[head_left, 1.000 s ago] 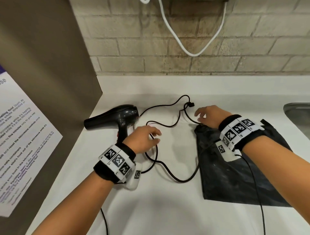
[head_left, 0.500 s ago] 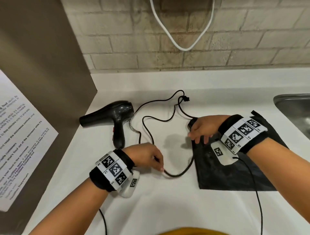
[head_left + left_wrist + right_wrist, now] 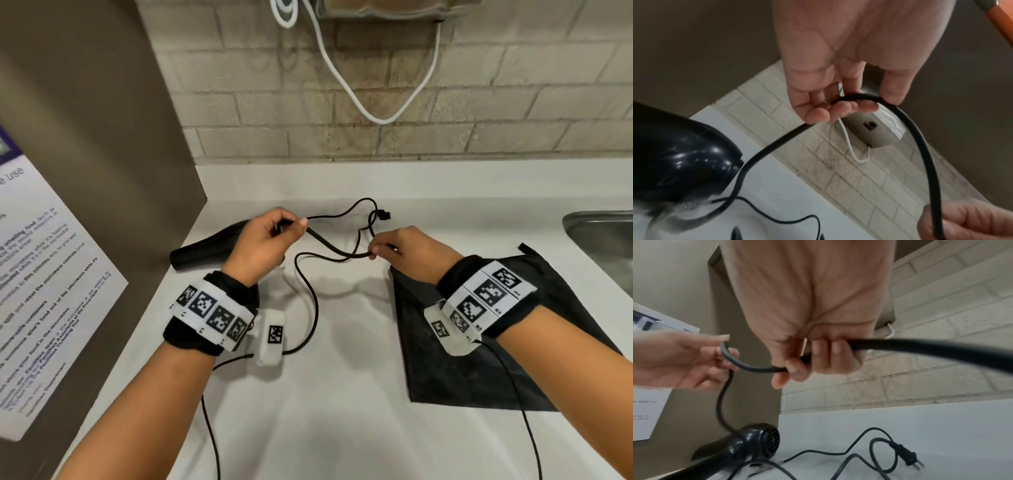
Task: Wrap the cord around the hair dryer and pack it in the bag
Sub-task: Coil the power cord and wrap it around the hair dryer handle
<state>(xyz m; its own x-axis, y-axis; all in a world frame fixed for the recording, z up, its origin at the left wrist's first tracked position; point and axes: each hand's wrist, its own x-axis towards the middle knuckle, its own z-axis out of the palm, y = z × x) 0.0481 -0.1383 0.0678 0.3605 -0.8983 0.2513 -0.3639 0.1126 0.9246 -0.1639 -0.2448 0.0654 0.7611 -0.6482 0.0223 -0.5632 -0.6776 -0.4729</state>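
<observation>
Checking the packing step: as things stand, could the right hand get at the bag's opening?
Probably not yet: the right hand grips the cord, so it isn't free, though it hovers just above the bag with nothing between.

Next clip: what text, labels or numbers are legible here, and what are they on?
"use": large grey word near the top of the white paper notice on the brown panel at left.
"five minutes" and "microwave": bold words in the notice's body; the surrounding lines are too small and skewed to read.
Black-and-white square marker tags on the wristbands: patterns only, tiny characters unreadable.
Black hair dryer, black fabric bag: no visible text.
</observation>
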